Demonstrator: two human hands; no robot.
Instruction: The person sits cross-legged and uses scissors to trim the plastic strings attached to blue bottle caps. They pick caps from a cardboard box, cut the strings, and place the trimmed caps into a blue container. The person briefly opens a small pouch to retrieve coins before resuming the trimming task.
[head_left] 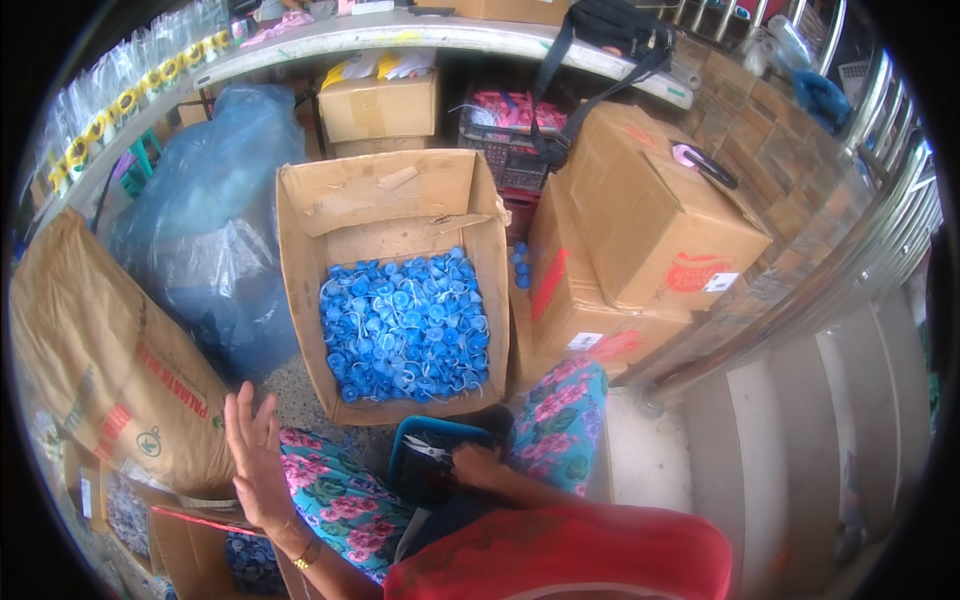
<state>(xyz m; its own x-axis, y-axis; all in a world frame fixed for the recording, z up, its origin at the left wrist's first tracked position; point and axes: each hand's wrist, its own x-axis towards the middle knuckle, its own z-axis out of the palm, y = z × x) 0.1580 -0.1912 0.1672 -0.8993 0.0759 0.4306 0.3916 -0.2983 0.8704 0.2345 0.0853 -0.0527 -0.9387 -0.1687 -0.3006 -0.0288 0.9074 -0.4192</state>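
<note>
My left hand [254, 458] is raised over my left knee, beside a brown paper sack. Its fingers are stretched apart and it holds nothing. At my lap, my right hand [474, 464] reaches into a blue tray [398, 467] with its fingers curled; whatever is in them, if anything, is hidden. A pair of scissors [428, 449] lies in the tray just left of that hand. Beyond the tray stands an open cardboard box [300, 290]. Many small blue cap-shaped plastic pieces [405, 325] with white strings lie heaped inside it.
The printed paper sack [120, 370] and a bulging blue plastic bag [215, 240] stand at left. Stacked cardboard cartons [660, 220] flank the box at right, near steps [780, 420] and a metal railing. A bench [450, 36] spans the back. Lower left, another box [185, 560] holds dark blue pieces.
</note>
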